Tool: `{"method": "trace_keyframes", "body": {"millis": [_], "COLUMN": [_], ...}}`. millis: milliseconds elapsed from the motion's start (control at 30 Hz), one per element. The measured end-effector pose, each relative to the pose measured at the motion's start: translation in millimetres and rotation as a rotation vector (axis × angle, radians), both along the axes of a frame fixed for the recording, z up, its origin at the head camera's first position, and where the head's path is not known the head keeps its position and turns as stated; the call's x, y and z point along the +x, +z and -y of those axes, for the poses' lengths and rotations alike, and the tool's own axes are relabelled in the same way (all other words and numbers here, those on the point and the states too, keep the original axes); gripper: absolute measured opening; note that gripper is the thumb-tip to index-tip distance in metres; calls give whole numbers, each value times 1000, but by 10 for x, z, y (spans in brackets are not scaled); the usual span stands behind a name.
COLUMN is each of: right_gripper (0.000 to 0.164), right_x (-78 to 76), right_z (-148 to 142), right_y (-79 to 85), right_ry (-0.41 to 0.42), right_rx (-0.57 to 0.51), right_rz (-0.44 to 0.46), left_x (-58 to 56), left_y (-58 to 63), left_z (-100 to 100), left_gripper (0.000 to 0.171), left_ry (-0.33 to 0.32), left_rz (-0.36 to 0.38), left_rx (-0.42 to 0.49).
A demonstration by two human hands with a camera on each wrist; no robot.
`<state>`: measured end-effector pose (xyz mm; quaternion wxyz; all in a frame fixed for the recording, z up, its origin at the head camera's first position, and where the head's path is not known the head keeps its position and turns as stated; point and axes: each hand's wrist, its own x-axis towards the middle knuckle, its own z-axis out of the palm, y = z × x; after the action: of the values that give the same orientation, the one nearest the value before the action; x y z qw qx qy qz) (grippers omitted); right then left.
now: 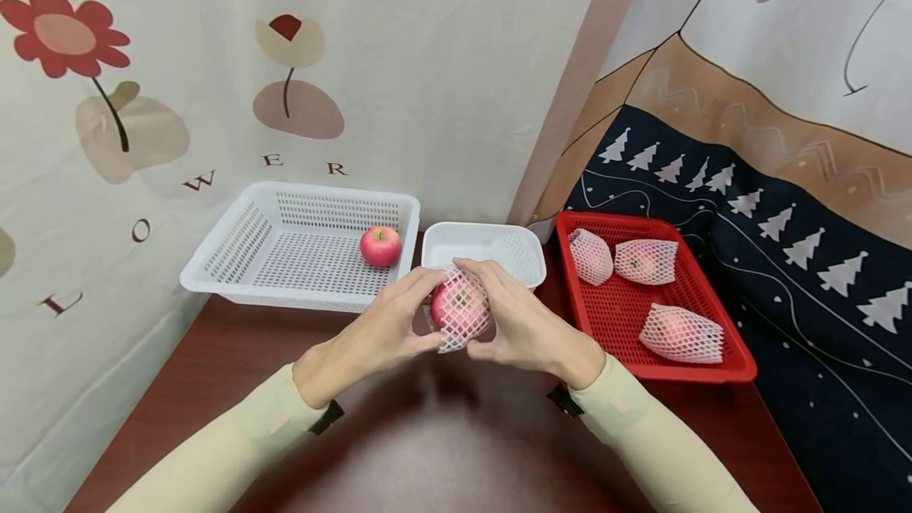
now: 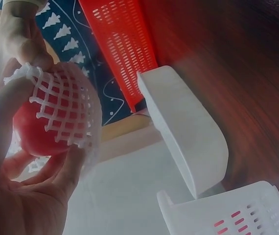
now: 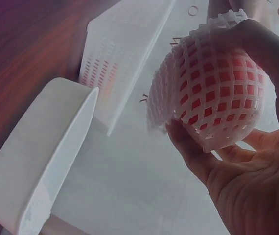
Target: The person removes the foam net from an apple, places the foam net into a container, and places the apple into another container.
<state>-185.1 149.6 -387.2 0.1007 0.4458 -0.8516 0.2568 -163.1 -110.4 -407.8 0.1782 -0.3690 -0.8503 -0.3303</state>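
Between both hands is a red apple point(image 1: 440, 309), partly covered by a white foam net sleeve point(image 1: 469, 317). My left hand point(image 1: 378, 332) grips it from the left, thumb near the net's edge. The left wrist view shows bare red skin of the apple point(image 2: 34, 134) on that hand's side, with the net point(image 2: 66, 105) over the rest. From the right, my right hand point(image 1: 530, 331) holds the netted side, thumb and fingers curled round the net point(image 3: 210, 95). Behind the hands stands a small white tray point(image 1: 456, 237) with foam netting point(image 1: 516, 256) in it.
A white perforated basket point(image 1: 235, 279) at the left holds one bare apple point(image 1: 381, 246). At the right, a red basket point(image 1: 606, 315) holds three netted apples, one of them point(image 1: 680, 333) near its front. A patterned curtain point(image 1: 456, 85) hangs behind the brown table point(image 1: 442, 450).
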Motion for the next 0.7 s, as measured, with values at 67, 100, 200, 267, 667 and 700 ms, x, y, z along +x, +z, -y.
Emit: {"method": "trace_keyframes", "body": {"millis": [67, 100, 200, 267, 667, 700], "right_gripper": [114, 114, 113, 113, 90, 87], "right_x": [1, 2, 3, 2, 18, 18], "right_z": [-4, -9, -21, -34, -148, -153], "right_y": [3, 4, 10, 17, 69, 76], "right_ry": [6, 9, 17, 24, 79, 76], "right_rx": [4, 5, 18, 26, -7, -6], "right_rz": [1, 1, 9, 10, -44, -54], "left_x": [8, 12, 24, 27, 7, 4], "left_y": [3, 3, 1, -2, 5, 6], "left_z": [3, 4, 6, 6, 35, 38], "left_gripper": [77, 77, 79, 80, 87, 88], "left_ry": [9, 17, 41, 54, 62, 62], "left_rz": [2, 8, 19, 26, 43, 48], "left_rx": [0, -1, -1, 0, 24, 26]}}
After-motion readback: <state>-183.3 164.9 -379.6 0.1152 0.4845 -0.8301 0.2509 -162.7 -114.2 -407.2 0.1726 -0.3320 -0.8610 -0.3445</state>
